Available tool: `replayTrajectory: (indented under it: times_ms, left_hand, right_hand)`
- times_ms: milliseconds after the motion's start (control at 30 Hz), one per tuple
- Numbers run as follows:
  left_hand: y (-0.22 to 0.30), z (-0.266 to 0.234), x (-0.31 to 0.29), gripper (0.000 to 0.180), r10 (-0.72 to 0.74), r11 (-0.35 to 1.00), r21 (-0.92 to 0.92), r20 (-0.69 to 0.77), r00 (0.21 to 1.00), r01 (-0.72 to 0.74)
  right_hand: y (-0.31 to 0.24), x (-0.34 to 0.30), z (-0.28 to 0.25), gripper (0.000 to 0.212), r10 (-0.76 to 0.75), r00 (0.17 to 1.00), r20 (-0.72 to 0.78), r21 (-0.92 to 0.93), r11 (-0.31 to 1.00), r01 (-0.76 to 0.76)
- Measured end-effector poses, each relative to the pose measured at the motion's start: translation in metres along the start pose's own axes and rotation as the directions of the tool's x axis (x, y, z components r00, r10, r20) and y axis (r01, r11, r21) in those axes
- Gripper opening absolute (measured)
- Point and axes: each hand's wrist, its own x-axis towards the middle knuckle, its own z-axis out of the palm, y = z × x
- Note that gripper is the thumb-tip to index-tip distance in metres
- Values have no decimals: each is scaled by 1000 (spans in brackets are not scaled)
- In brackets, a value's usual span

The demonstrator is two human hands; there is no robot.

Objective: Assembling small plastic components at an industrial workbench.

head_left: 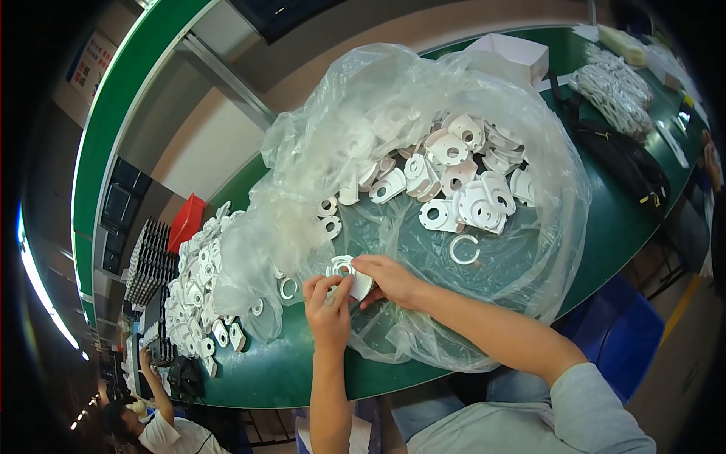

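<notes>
While a clear bag (pixel 370 76) lies open across the green desk (pixel 265 378), apparently corralling loose parts (pixel 480 212), the left hand (pixel 327 306) and right hand (pixel 395 282), each grip closed, pinch one white plate (pixel 362 285) just below frame centre, seemingly to steady it.

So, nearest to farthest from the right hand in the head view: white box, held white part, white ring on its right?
1. Held white part, touching the right hand.
2. White ring, to the hand's right.
3. White box, farthest, up and right.
</notes>
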Motion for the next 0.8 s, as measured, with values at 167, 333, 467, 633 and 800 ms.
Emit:
replayTrajectory:
  times_ms: [167,333,467,633,800]
  left_hand:
    - [9,2,1,38,9,998,57,31,999,-11]
    - [14,1,-1,44,50,981,184,102,994,-68]
    - [14,2,-3,45,65,974,208,127,990,-91]
    - [15,1,-1,44,45,982,178,110,993,-64]
    - [4,-2,-1,47,58,990,123,126,990,-74]
  right_hand:
    - [1,1,-2,34,-7,999,-42,16,1000,8]
    - [2,-1,-4,32,-14,999,-51,10,1000,14]
    - [5,-1,-5,31,-45,997,-64,3,999,45]
    - [6,-2,-5,30,-63,996,-56,16,998,64]
    - [2,-5,-6,28,-20,999,-31,10,1000,20]
